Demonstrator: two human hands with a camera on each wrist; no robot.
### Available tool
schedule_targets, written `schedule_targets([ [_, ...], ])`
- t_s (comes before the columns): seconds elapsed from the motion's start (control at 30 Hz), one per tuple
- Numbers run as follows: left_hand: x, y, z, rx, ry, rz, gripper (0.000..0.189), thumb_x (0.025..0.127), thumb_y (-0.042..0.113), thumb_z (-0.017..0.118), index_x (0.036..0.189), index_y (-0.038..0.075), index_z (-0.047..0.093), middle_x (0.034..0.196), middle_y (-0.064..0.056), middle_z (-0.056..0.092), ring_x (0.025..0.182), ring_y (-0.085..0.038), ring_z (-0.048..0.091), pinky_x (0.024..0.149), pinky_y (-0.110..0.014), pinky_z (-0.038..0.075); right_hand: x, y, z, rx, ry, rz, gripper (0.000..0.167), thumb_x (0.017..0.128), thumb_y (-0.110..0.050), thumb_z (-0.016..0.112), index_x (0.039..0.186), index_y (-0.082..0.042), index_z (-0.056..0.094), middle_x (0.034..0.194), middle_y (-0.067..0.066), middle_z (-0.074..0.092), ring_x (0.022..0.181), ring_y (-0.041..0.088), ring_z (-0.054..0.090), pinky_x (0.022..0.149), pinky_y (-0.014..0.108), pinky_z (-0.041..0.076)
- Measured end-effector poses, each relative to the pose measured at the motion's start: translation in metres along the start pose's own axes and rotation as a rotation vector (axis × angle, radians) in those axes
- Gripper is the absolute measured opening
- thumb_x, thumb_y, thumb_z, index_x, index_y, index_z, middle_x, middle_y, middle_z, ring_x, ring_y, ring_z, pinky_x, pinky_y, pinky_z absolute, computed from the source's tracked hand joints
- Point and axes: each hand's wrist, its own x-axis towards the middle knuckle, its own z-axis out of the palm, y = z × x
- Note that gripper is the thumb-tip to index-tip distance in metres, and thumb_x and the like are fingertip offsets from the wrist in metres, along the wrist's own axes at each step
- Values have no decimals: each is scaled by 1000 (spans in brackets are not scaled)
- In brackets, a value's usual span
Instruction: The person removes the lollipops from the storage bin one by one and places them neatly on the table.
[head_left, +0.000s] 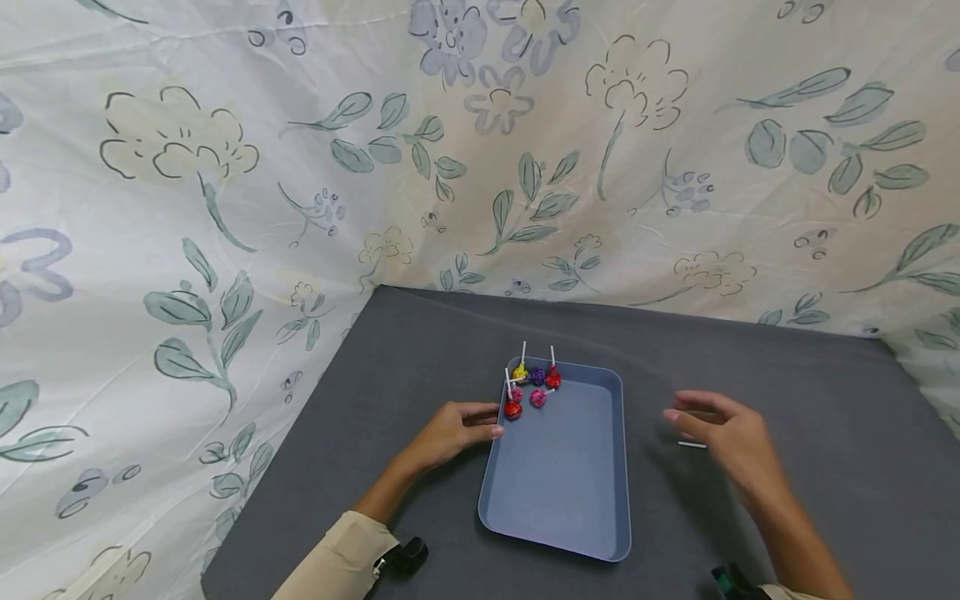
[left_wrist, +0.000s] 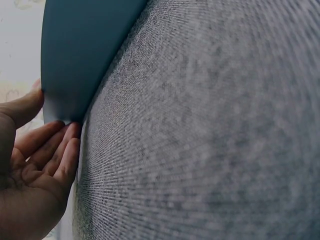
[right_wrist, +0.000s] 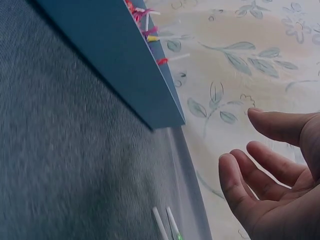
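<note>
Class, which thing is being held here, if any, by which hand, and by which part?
The left hand holds the tray by its left side, thumb at the rim, fingers against the outer wall. The right hand holds nothing.

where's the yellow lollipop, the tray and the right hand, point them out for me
Yellow lollipop (head_left: 520,375): head view, on its wrapped candy end.
Tray (head_left: 558,483): head view, on the bare middle of its floor.
Right hand (head_left: 727,433): head view, on the back of it.
</note>
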Motion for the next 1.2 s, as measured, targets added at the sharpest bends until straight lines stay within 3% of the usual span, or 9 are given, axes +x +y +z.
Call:
schedule_targets([
  [0.13,1,0,1,-6,3,-1,55,98,29,79,144,2,65,143,-16,67,127,-29,69,104,-42,57,1,-4,6,80,-15,-49,64,95,-42,81,144,-4,63,117,-5,75,94,2,72,81,25,61],
  [0.23,2,0,2,-4,6,-2,55,99,29,79,144,2,65,143,-16,67,128,-29,69,104,-43,57,2,-6,10,105,-20,-75,64,96,-40,80,146,-5,60,115,-8,74,94,0,72,81,23,60],
  [0.53,2,1,3,7,9,-11,55,99,30,79,144,3,65,144,-16,66,128,-28,69,105,-43,56,4,-17,28,207,-70,-100,64,97,-31,81,148,0,56,121,3,75,95,4,74,84,23,60],
  [0.73,2,2,2,-2,9,-12,55,99,30,79,144,3,65,145,-16,66,127,-28,69,105,-42,56,6,-26,42,203,-77,-105,64,98,-32,80,148,2,56,127,16,71,96,6,73,85,23,61],
  [1.0,2,2,2,-2,12,-10,54,99,29,79,144,3,65,144,-15,67,127,-28,69,105,-43,56,8,-40,55,257,-69,-76,59,97,-30,82,142,2,61,122,14,73,100,19,76,84,26,62],
  [1.2,2,1,2,7,14,-12,55,99,30,79,144,4,65,144,-15,67,127,-28,69,106,-43,56,10,-44,62,268,-77,-53,58,96,-28,82,142,1,62,122,12,73,95,9,73,85,26,61],
])
